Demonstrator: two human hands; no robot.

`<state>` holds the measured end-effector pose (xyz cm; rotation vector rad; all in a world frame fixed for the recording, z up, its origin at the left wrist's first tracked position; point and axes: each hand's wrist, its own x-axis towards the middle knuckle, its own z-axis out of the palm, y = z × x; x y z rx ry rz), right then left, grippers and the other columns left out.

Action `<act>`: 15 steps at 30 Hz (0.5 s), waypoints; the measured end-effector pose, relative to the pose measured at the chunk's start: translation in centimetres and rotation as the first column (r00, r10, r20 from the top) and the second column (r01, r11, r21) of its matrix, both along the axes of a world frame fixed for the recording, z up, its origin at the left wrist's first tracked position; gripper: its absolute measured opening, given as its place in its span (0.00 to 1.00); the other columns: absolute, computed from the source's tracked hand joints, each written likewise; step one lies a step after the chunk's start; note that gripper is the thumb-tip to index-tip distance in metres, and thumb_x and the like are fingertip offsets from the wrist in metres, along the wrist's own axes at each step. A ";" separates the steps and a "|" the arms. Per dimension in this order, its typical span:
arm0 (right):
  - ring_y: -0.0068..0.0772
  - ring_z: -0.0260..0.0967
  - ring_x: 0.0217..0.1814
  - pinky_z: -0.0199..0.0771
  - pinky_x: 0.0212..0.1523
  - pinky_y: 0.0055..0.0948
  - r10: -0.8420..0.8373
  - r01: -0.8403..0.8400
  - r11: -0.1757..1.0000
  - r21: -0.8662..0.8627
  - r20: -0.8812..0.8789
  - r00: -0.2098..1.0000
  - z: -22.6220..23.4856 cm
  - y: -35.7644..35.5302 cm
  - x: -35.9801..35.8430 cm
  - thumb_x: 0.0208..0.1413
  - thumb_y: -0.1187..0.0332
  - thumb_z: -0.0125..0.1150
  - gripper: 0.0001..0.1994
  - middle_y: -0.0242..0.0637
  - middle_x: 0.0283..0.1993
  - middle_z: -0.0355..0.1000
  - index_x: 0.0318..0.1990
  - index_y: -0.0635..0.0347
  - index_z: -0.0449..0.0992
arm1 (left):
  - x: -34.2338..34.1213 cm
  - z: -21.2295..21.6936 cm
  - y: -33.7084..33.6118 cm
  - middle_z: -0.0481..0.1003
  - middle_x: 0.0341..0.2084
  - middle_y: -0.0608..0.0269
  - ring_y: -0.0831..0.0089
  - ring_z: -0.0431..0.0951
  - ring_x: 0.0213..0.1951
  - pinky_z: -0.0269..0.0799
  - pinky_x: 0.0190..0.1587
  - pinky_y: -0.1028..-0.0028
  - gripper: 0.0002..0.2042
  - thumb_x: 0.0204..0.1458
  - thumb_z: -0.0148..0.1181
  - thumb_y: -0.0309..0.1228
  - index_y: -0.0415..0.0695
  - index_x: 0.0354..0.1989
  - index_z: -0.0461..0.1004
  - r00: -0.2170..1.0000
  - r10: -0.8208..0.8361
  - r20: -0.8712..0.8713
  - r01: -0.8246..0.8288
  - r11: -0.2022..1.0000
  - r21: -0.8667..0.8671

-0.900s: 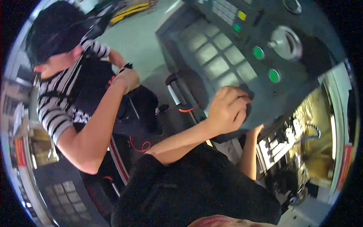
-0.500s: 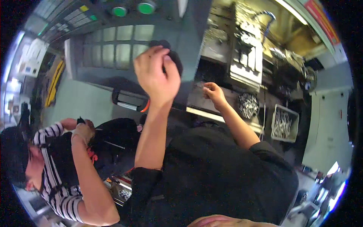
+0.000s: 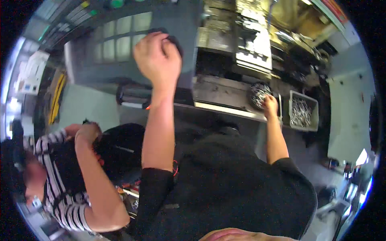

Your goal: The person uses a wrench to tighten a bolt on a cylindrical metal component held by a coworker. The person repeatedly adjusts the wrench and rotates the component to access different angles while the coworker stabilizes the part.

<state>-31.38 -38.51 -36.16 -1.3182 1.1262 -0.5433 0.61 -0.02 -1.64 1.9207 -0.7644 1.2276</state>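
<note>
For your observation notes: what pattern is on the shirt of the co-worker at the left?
Black and white stripes on the co-worker's shirt, seen in the head view.

left hand (image 3: 157,56) at 11 o'clock, closed over dark knob (image 3: 173,40) on grey panel (image 3: 108,60) | right hand (image 3: 270,106) at 2 o'clock, in round tray of metal parts (image 3: 257,93) | person in striped shirt (image 3: 60,188) at 8 o'clock

The person wears a black short-sleeved shirt (image 3: 225,180), forearms bare.

Your machine ledge (image 3: 225,94) carries a round dish of metal parts (image 3: 257,93); a grey bin of parts (image 3: 303,110) sits beside it.
</note>
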 end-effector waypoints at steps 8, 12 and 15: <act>0.24 0.69 0.30 0.69 0.25 0.25 0.006 -0.019 0.994 0.108 0.117 0.993 -3.3 -1.4 -0.3 0.65 0.66 0.62 0.19 0.31 0.33 0.72 0.60 0.62 0.69 | -0.8 0.7 -0.3 0.78 0.36 0.55 0.51 0.74 0.41 0.70 0.47 0.56 0.06 0.45 0.60 0.23 0.43 0.33 0.77 1.000 0.004 -0.014 -0.006 0.995 -0.102; 0.22 0.65 0.24 0.65 0.20 0.22 0.106 -0.109 0.994 0.021 0.116 0.988 -6.7 -3.3 -1.7 0.64 0.69 0.60 0.15 0.30 0.31 0.70 0.57 0.56 0.69 | -0.6 0.7 -0.8 0.77 0.35 0.55 0.51 0.74 0.40 0.70 0.44 0.55 0.07 0.43 0.61 0.21 0.42 0.32 0.76 0.998 -0.012 -0.055 0.003 0.986 -0.165; 0.22 0.68 0.27 0.69 0.24 0.23 0.308 -0.308 0.944 -0.117 -0.025 0.951 -8.1 -2.5 -0.8 0.67 0.69 0.58 0.12 0.30 0.32 0.72 0.56 0.55 0.70 | -0.6 0.7 -0.7 0.77 0.35 0.55 0.52 0.74 0.40 0.71 0.43 0.56 0.06 0.43 0.61 0.21 0.42 0.31 0.76 0.998 0.004 -0.060 -0.014 0.985 -0.169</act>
